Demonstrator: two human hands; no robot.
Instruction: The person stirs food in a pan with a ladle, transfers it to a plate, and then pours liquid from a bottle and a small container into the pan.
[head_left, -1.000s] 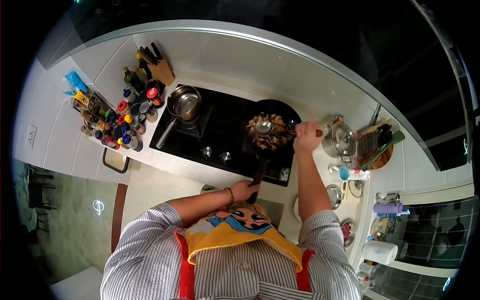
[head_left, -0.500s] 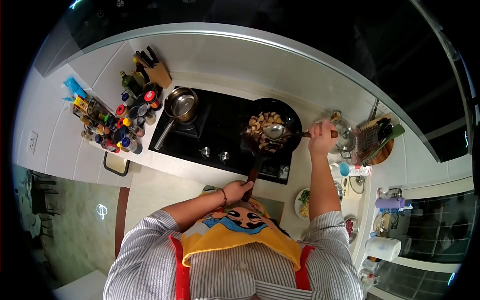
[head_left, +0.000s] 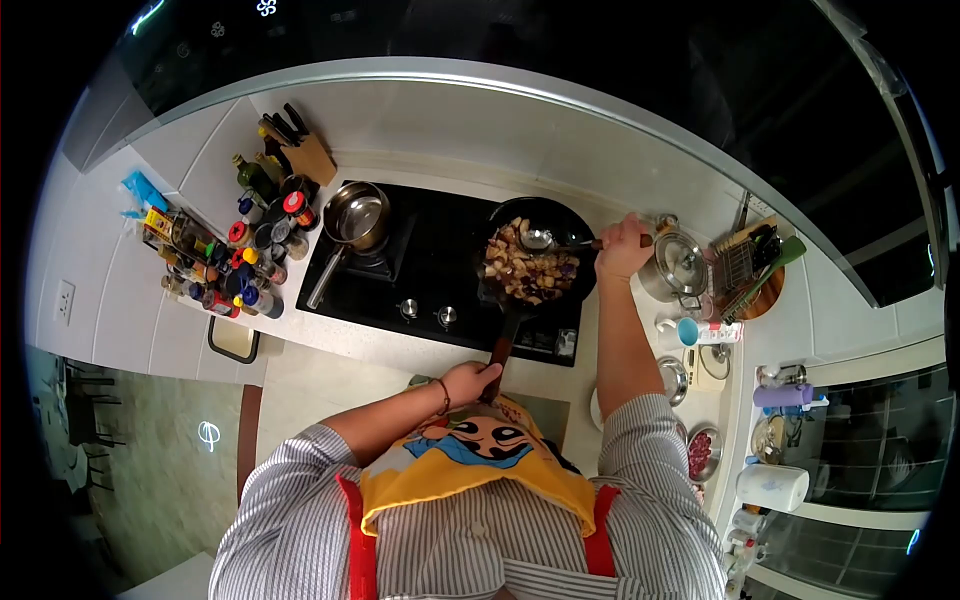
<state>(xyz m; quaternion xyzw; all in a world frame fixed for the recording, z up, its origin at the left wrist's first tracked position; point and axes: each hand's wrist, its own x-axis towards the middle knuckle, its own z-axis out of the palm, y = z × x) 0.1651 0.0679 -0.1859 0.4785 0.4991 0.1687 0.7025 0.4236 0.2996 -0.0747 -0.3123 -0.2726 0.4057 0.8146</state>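
A black wok with browned, chunky food sits on the right side of the black cooktop. My left hand is wrapped round the wok's brown handle, close to my apron. In my right hand, closed at the wok's right, is the wooden grip of a ladle. The ladle's metal bowl touches the food near the upper part of the wok.
On the left burner stands a saucepan, its handle pointing toward me. Several seasoning bottles and a knife block crowd the left counter. At right are a lidded pot, a blue-rimmed cup and a bowl of red pieces.
The ladle and my right hand have moved up and slightly left, and the food has shifted and spread in the wok. My left hand keeps its hold on the wok handle.
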